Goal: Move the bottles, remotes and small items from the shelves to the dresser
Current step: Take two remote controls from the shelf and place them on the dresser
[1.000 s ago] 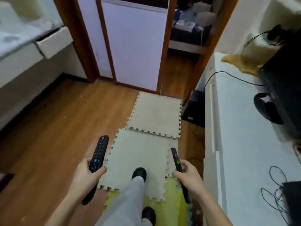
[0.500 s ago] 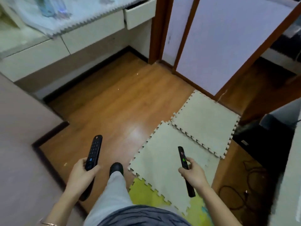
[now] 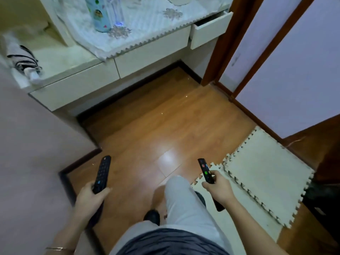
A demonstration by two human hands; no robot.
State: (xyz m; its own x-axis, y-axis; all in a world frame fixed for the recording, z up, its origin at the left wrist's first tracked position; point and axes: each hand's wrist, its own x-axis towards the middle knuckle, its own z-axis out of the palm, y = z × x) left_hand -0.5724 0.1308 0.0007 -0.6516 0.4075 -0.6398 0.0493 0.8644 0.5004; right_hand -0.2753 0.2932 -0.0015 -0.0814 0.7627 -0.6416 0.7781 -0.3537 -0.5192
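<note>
Head view. The left hand (image 3: 90, 198) grips a wide black remote (image 3: 102, 174) around its lower half; the upper half, with its rows of buttons, projects forward past the thumb. The right hand (image 3: 218, 188) grips a slim black remote (image 3: 206, 171) near its middle; red, blue and green buttons show on the upper part, and the lower end protrudes below the palm. Both remotes are held in the air above the floor (image 3: 165, 126), well apart from each other, one on each side of the raised grey trouser leg (image 3: 182, 197). A dark shoe (image 3: 151, 217) shows beside that leg.

The dresser (image 3: 88, 83) stands ahead at upper left, white, with flat drawer fronts. One drawer (image 3: 209, 28) at its right end is pulled open. A white lace-edged cloth (image 3: 147, 21) covers the top. A pale blue patterned bottle (image 3: 100, 15) stands upright on the cloth. A striped folded umbrella (image 3: 25, 65) lies on the lower surface at the left.

Cream foam mats (image 3: 266, 172) with toothed edges lie on the wooden floor at right. White doors (image 3: 294, 61) with brown frames fill the upper right.
</note>
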